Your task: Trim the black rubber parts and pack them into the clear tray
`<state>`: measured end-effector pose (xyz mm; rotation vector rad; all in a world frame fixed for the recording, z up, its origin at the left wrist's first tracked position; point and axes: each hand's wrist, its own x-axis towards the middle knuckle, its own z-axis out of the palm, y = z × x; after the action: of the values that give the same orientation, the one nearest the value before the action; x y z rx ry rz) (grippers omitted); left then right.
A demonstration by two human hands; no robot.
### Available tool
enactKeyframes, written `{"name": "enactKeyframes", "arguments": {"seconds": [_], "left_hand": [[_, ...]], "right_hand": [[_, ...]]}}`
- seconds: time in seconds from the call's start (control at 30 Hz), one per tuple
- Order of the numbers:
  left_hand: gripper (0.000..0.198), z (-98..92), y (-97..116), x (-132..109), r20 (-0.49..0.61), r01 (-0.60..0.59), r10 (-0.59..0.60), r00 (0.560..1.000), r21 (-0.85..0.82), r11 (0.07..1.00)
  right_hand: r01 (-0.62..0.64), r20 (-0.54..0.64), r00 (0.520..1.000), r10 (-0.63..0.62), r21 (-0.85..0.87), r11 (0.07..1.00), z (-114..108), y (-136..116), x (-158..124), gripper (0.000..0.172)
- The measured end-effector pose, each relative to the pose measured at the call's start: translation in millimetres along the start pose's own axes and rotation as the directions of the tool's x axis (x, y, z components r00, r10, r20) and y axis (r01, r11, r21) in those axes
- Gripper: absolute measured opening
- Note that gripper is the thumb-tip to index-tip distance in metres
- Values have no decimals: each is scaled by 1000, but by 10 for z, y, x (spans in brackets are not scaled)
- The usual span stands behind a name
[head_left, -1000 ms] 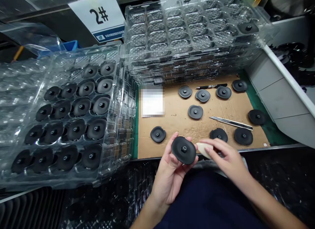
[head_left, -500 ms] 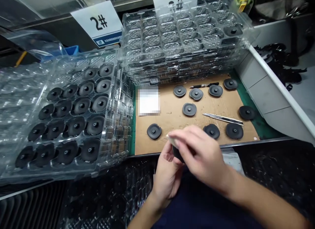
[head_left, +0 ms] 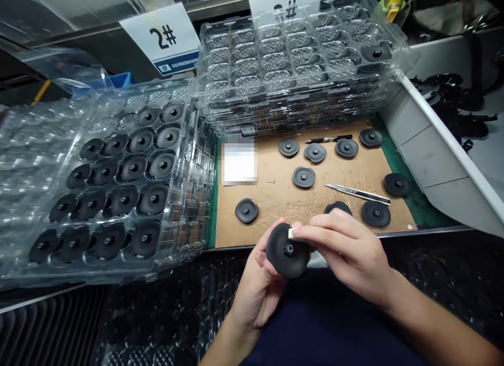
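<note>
My left hand (head_left: 258, 276) grips a round black plastic part (head_left: 281, 258) by its left edge, its dished face with a small central post turned toward me. Pinched in the fingers of my right hand (head_left: 346, 250) is a small whitish piece (head_left: 292, 233), which touches the upper part of the dished face. What the piece is made of I cannot make out. Just beyond the hands, more such black parts lie on a cardboard sheet (head_left: 271, 198): one part (head_left: 246, 211) to the left, and another (head_left: 337, 207) partly hidden behind my right hand.
A clear tray stack (head_left: 118, 182) at left holds rows of black parts. Another stack (head_left: 271, 66) stands at the back, with one part (head_left: 376, 52) in its top tray. A slim knife (head_left: 356, 193) and a pen (head_left: 328, 139) lie on the cardboard. A white wall (head_left: 441, 140) borders the right.
The black part has been turned so its dished face shows. My right hand has moved right and slightly down, bringing the whitish piece to the upper part of that face.
</note>
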<state>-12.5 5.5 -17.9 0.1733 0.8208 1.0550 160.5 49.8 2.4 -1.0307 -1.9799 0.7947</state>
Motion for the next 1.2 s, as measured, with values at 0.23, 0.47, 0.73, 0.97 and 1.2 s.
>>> {"name": "enactKeyframes", "arguments": {"seconds": [0.23,0.47,0.73,0.97,1.2], "left_hand": [[51,36,48,-34,133,108,-95,987,-96,989],[54,13,52,-20,134,73,-67,989,-46,996],[60,19,56,-39,73,-12,11,997,20,1000],[63,-62,34,-77,108,16,-17,994,11,1000],[62,-40,86,-78,93,32,-31,995,-5,999]], "right_hand": [[-545,-32,824,566,232,806,-9,196,-340,19],[-640,10,758,652,208,740,7,174,-530,19],[-16,99,995,21,-44,999,-43,-222,-154,31],[-171,-112,978,174,38,985,34,-28,-63,22],[-500,-14,863,505,110,859,74,148,-416,16]]}}
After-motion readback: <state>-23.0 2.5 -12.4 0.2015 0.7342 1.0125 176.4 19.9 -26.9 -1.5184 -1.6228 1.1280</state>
